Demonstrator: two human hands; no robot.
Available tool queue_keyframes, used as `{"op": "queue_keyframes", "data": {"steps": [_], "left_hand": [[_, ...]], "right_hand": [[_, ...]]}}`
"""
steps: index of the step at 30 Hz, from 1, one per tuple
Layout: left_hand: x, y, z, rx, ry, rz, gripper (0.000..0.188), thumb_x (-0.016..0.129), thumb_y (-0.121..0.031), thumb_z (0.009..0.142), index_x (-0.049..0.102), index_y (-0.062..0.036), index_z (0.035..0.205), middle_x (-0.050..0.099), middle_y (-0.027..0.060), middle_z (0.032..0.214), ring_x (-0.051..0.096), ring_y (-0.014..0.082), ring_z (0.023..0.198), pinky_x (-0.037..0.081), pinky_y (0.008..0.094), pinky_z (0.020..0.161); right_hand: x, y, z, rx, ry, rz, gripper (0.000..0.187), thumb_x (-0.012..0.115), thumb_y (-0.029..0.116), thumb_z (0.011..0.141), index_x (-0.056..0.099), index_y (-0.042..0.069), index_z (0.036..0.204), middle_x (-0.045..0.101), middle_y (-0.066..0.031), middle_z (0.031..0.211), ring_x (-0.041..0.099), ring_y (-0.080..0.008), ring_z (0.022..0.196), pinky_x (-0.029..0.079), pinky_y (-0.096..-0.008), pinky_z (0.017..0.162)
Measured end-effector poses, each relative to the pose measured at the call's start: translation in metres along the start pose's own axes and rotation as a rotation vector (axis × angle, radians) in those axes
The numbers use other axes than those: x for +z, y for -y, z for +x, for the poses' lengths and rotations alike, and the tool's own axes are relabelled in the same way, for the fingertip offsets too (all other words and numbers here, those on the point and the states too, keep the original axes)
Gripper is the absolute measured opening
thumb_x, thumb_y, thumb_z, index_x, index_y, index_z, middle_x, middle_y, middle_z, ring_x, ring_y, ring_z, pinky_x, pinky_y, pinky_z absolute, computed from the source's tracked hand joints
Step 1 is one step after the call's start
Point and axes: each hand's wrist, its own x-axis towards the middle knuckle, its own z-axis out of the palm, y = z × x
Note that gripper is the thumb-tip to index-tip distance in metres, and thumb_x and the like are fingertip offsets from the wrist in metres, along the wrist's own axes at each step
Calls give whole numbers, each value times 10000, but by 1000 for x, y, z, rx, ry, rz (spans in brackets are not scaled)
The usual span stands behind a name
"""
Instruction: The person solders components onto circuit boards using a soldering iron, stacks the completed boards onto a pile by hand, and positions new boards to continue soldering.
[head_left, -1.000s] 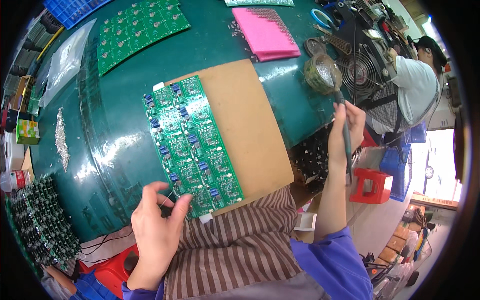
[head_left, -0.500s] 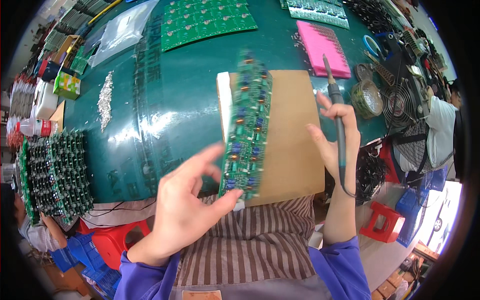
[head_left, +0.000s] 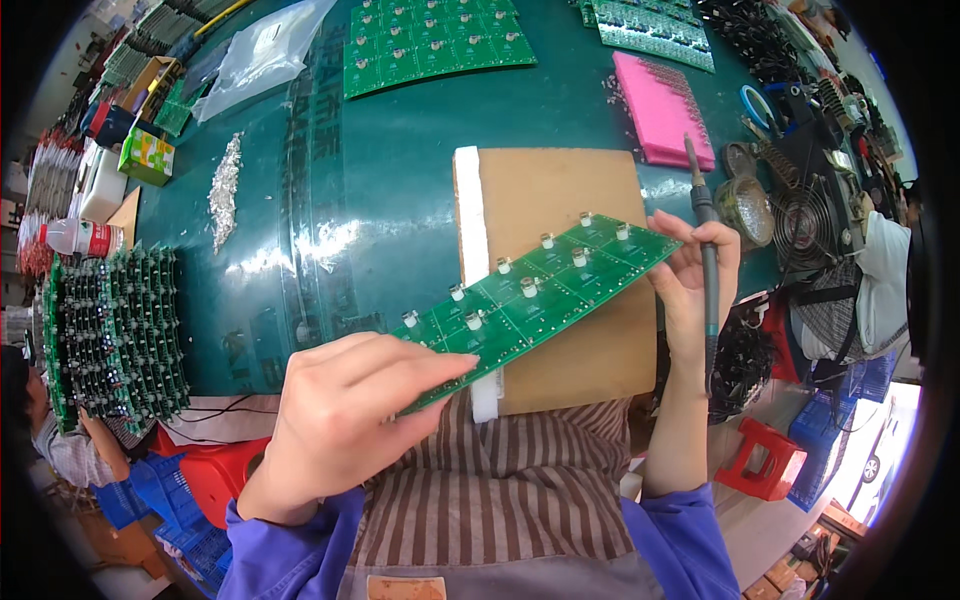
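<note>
A green circuit board (head_left: 552,288) is held tilted above a brown work board (head_left: 560,180) with a white strip along its left edge. Rows of small silvery cylindrical parts stand on the face turned up. My left hand (head_left: 345,405) pinches the near left end between thumb and fingers. At the far right corner, the fingertips of my right hand (head_left: 692,275) grip the board too. That same hand keeps a soldering iron (head_left: 709,285) tucked against its fingers, tip pointing away from me. Part of the right fingers is hidden behind the board and iron.
Stacked populated boards (head_left: 115,335) stand at left, near a bottle (head_left: 85,238) and a pile of small metal parts (head_left: 226,190). Far off lie a larger green panel (head_left: 435,50) and a pink foam block (head_left: 660,115). A round container (head_left: 745,210) and fan (head_left: 800,210) sit right.
The circuit board has been flipped over from its densely populated face and swung rightward. My right hand has closed on its far corner, still with the soldering iron.
</note>
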Motion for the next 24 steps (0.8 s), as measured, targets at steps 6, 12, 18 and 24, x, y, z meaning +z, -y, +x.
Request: {"op": "queue_keyframes", "data": {"steps": [6, 12, 18, 24], "left_hand": [[-2, 24, -8, 23, -146, 43, 473, 828, -99, 554, 716, -71, 1013, 680, 65, 849, 649, 215, 726, 506, 297, 619], [13, 51, -32, -50, -78, 387, 346, 788, -77, 565, 729, -84, 906, 689, 45, 831, 597, 194, 644, 465, 297, 559], [25, 63, -38, -31, -148, 262, 263, 706, 24, 606, 730, -100, 836, 711, 22, 803, 554, 167, 554, 432, 283, 507], [33, 69, -41, -20, -193, 248, 235, 696, -8, 626, 726, -103, 838, 706, 1, 821, 568, 158, 562, 467, 284, 510]], "right_hand": [[-1, -3, -2, 38, 45, -32, 478, 774, 43, 792, 406, 63, 1097, 618, -247, 1143, 598, -243, 1083, 468, -359, 964], [-4, -10, -2, 18, 66, -43, 448, 753, 36, 813, 413, 61, 1104, 610, -270, 1164, 597, -236, 1077, 459, -342, 957], [-7, -11, -5, -23, 37, -86, 431, 736, 62, 837, 409, 47, 1117, 600, -286, 1171, 609, -237, 1062, 485, -339, 935], [-7, -16, -7, -47, 24, -99, 422, 732, 99, 850, 403, 47, 1110, 600, -291, 1168, 614, -235, 1060, 504, -330, 912]]}}
